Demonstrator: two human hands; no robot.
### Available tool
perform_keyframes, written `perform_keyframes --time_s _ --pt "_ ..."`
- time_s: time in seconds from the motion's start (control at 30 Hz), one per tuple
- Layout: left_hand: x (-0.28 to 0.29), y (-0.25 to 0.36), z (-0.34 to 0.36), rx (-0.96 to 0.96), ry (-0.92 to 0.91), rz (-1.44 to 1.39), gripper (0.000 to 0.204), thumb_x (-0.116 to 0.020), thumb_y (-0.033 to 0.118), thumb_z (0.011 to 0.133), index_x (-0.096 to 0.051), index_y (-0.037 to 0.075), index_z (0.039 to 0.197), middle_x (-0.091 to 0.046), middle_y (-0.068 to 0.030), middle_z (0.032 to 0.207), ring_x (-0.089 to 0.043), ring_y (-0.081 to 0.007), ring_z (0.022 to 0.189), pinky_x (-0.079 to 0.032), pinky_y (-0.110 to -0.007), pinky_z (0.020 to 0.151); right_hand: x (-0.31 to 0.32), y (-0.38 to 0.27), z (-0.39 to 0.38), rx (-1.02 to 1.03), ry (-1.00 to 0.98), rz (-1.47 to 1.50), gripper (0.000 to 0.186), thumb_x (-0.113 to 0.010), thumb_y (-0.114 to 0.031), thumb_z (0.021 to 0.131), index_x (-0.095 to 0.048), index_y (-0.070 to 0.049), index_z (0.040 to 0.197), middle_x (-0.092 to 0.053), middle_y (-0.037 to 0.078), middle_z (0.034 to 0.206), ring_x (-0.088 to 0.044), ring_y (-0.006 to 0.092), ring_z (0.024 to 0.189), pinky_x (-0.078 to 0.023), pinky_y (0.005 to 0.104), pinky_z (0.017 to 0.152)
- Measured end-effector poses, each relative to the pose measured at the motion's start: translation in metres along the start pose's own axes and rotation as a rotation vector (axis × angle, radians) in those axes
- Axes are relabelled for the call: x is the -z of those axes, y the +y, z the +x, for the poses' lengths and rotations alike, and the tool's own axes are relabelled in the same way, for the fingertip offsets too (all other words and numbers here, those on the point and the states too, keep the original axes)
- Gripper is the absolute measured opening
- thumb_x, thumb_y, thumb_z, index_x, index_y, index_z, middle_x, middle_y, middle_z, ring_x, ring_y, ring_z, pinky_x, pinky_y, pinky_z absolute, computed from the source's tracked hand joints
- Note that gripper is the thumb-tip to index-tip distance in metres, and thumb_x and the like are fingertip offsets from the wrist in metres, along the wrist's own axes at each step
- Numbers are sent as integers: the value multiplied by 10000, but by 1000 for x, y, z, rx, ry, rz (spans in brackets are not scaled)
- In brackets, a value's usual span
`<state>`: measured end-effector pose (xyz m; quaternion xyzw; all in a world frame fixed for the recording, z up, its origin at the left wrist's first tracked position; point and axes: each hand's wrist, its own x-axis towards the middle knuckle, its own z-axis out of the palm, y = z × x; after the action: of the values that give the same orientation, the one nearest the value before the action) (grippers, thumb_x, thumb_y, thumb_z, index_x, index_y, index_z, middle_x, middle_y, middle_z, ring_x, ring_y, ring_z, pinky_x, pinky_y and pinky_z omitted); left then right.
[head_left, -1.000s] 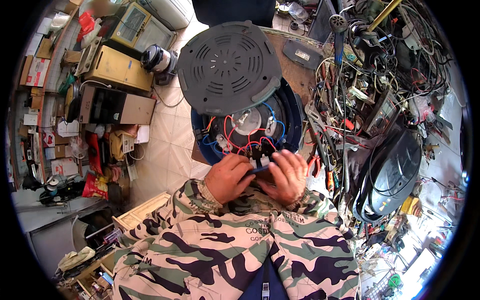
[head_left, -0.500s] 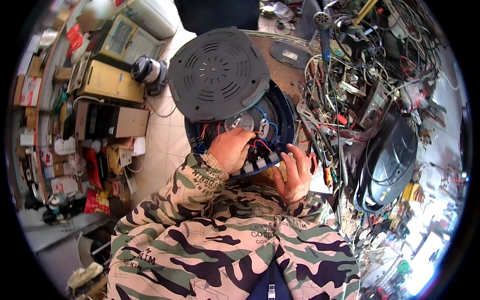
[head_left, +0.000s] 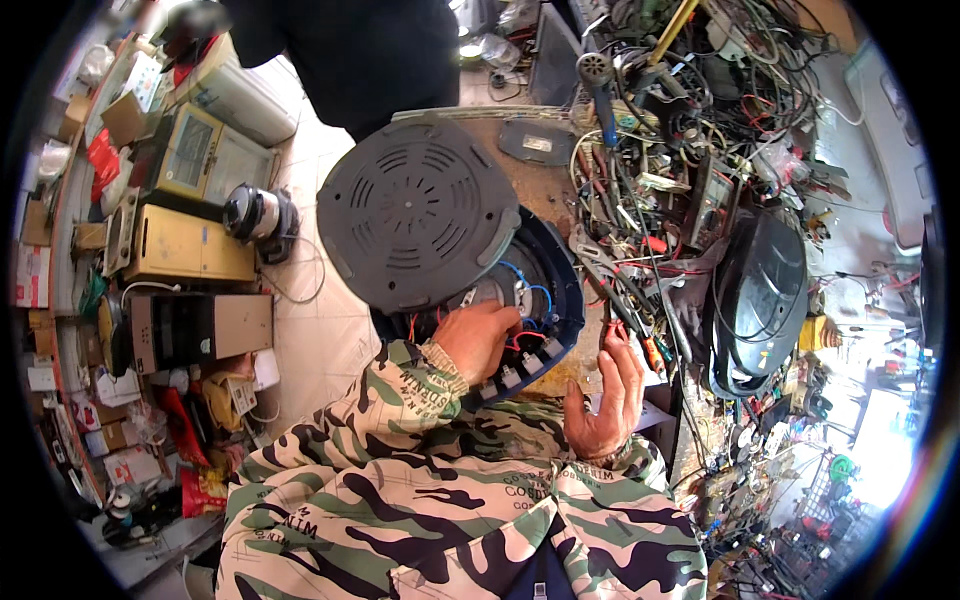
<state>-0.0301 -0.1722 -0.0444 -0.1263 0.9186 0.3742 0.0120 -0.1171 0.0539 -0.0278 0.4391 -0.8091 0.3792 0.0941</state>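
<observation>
An opened round appliance housing (head_left: 570,310), dark blue, sits on the bench in front of me with blue and red wires and white connector blocks inside. Its round, slotted black base cover (head_left: 420,215) leans over the far left part and hides some of the interior. My left hand (head_left: 478,340) reaches in among the wires, fingers curled together; whatever they grip is hidden. To the right of the housing, my right hand (head_left: 605,400) is stretched out, fingers apart. Its fingertips are at a red-handled hand tool (head_left: 616,330), and I cannot tell whether they touch it.
Pliers (head_left: 630,300), tangled cables (head_left: 690,80) and a black appliance shell (head_left: 758,305) crowd the right side. A flat dark plate (head_left: 535,142) lies at the far edge. Someone in dark clothing (head_left: 350,60) stands beyond the bench. A canister-shaped machine (head_left: 258,215) stands on the left floor.
My right hand has left the housing's near right rim and moved right to the red-handled tool. My left hand stays inside. The view has shifted, and more of the other person shows.
</observation>
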Motion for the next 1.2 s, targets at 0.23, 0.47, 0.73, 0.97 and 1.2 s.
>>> perform_keyframes --time_s 0.23,0.47,0.73,0.97,1.2 --pt "7 6 8 224 -120 69 280 -804 167 799 -686 62 1030 -704 -180 968 -705 -378 852 -565 -483 740 -23 9 -12 -422 -117 167 501 -734 -26 829 -561 47 1294 -607 253 1274 -612 430 1142 -503 466 972" --pt "-7 14 3 150 -80 255 287 -825 220 803 -708 36 990 -699 -160 955 -708 -355 841 -561 -478 723 -35 17 -25 -692 -242 500 422 -698 -61 904 -577 47 1294 -691 226 1122 -698 344 1021 -543 404 910" --pt "-5 23 9 162 -101 307 207 -793 189 834 -700 40 944 -693 -143 877 -692 -350 778 -542 -466 690 -37 16 -32 -771 -219 712 424 -697 -115 924 -575 55 1293 -739 192 1035 -735 270 958 -560 369 870" --pt "-3 19 10 123 -76 195 146 -750 115 851 -670 23 931 -695 -172 879 -686 -372 766 -537 -453 665 -33 19 -43 -769 -288 763 418 -704 -115 917 -584 69 1272 -735 203 1001 -731 286 890 -568 377 810" --pt "1 34 5 235 -129 307 279 -831 132 765 -674 33 973 -718 -141 884 -705 -346 805 -561 -438 716 -32 21 -50 -770 -356 733 384 -699 -86 919 -604 63 1259 -742 147 977 -718 210 888 -557 336 823"
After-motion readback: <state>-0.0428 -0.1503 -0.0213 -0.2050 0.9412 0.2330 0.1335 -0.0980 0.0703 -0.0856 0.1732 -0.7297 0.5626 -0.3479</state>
